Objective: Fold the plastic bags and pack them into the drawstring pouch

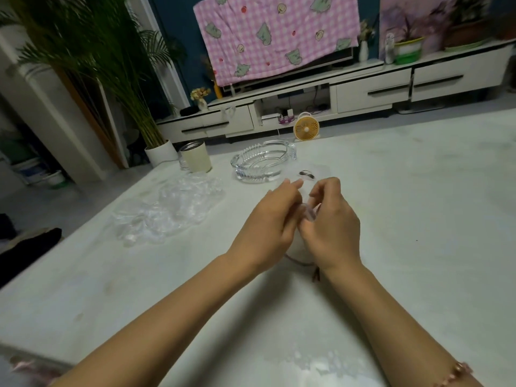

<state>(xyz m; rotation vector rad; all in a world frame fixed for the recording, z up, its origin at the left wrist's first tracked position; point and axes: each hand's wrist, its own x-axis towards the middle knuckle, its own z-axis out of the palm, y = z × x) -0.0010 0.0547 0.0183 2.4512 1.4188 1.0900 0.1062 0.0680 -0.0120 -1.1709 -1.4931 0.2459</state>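
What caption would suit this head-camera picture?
Left hand and right hand hold a plastic bag at the pouch.

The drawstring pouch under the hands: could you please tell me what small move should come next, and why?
Probably press the clear wad down into the drawstring pouch. The left hand and right hand both seem to pinch it just above the pouch, and a pile of loose bags waits on the table.
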